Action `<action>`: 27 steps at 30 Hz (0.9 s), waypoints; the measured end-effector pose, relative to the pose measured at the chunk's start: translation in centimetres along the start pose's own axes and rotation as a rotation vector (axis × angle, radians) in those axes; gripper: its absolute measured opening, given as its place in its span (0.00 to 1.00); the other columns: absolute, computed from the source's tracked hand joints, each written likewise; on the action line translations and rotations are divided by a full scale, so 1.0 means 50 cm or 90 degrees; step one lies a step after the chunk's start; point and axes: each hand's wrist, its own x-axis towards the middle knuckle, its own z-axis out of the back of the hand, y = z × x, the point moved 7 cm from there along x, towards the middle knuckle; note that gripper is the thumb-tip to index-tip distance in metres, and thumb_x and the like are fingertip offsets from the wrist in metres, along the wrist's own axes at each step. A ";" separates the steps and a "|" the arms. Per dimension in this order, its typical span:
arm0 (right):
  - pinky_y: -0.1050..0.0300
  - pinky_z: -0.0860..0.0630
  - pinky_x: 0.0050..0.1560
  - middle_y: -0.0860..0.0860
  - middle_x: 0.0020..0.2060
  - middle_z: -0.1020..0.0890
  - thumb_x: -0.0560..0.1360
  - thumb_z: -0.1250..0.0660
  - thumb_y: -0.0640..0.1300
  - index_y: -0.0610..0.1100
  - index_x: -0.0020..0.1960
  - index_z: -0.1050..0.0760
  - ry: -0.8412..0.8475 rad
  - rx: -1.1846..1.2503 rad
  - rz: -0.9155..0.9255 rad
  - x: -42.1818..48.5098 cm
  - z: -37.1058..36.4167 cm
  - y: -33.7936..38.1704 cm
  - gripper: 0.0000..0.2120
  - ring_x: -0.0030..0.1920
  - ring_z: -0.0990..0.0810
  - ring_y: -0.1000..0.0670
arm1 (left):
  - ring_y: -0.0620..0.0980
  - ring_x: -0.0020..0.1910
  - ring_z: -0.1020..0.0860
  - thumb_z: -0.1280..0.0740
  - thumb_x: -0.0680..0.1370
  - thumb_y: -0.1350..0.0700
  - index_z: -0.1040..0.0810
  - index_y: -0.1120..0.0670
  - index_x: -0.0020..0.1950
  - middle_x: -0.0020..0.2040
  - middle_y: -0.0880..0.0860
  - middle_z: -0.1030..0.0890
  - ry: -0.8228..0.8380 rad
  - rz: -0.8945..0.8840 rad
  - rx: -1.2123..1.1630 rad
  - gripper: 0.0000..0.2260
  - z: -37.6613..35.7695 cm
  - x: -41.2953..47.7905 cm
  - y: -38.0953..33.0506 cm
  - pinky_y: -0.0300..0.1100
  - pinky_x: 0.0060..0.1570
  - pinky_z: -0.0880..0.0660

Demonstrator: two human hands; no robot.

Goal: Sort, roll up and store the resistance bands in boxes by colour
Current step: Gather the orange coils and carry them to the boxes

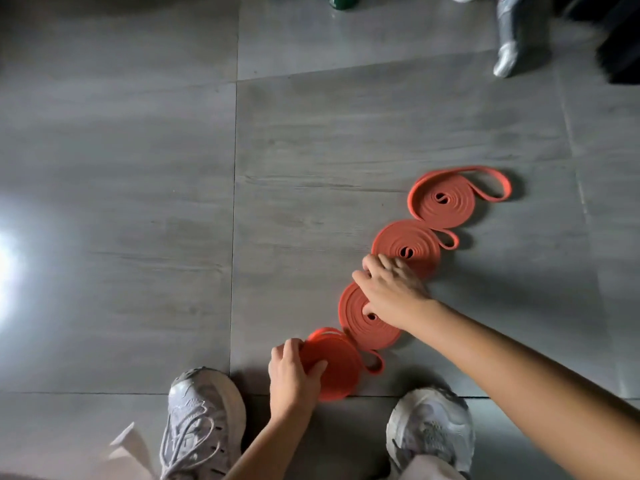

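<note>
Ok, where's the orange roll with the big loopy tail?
Head view, right of centre: the big-tailed roll lies at the far end of the row, beside the second roll, farthest from the nearest roll that the left hand grips.

Four rolled bands point(445, 202) on floor point(138, 202), diagonal row: nearest between shoes point(204, 417), farthest right.

Left hand point(294, 372) close in, fingers and thumb curled round nearest rolled band point(343, 379). Right arm stretched forward, right hand point(391, 292) palm down, fingers spread.
</note>
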 end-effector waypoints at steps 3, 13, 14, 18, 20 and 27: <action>0.52 0.35 0.56 0.47 0.56 0.27 0.65 0.27 0.55 0.45 0.57 0.30 -0.016 -0.026 0.008 0.011 -0.002 -0.003 0.25 0.59 0.30 0.45 | 0.59 0.54 0.24 0.29 0.73 0.58 0.31 0.60 0.60 0.52 0.56 0.23 0.002 0.001 -0.044 0.19 0.008 0.014 -0.009 0.40 0.43 0.36; 0.52 0.29 0.45 0.49 0.43 0.22 0.52 0.21 0.59 0.46 0.44 0.24 -0.050 -0.020 -0.031 -0.001 -0.009 -0.018 0.27 0.46 0.24 0.45 | 0.57 0.68 0.39 0.31 0.74 0.51 0.39 0.50 0.73 0.70 0.54 0.40 -0.043 -0.135 0.302 0.30 0.096 0.116 -0.091 0.48 0.64 0.38; 0.53 0.28 0.40 0.49 0.39 0.22 0.47 0.20 0.59 0.47 0.41 0.23 -0.059 -0.016 -0.038 -0.001 -0.011 -0.022 0.28 0.41 0.23 0.45 | 0.56 0.69 0.41 0.31 0.74 0.50 0.43 0.49 0.74 0.72 0.53 0.42 -0.059 -0.157 0.315 0.32 0.094 0.107 -0.105 0.47 0.66 0.40; 0.54 0.26 0.39 0.49 0.41 0.22 0.49 0.19 0.56 0.46 0.45 0.21 -0.139 0.018 -0.028 -0.021 -0.004 -0.021 0.28 0.41 0.22 0.45 | 0.56 0.65 0.36 0.33 0.74 0.52 0.39 0.50 0.74 0.68 0.54 0.35 -0.076 -0.281 0.189 0.29 0.068 0.064 -0.175 0.46 0.63 0.37; 0.53 0.27 0.40 0.49 0.43 0.21 0.54 0.21 0.54 0.46 0.47 0.21 -0.175 0.066 -0.028 -0.038 0.005 -0.010 0.24 0.43 0.22 0.44 | 0.57 0.64 0.34 0.32 0.74 0.54 0.33 0.51 0.70 0.66 0.55 0.32 -0.118 -0.206 0.077 0.25 0.088 0.070 -0.153 0.46 0.62 0.37; 0.50 0.25 0.45 0.49 0.54 0.24 0.76 0.38 0.53 0.44 0.57 0.25 -0.025 0.252 -0.056 -0.013 -0.039 0.092 0.15 0.51 0.21 0.42 | 0.53 0.42 0.23 0.30 0.74 0.56 0.29 0.55 0.63 0.45 0.55 0.24 -0.098 0.229 -0.325 0.19 0.074 0.062 0.053 0.45 0.40 0.24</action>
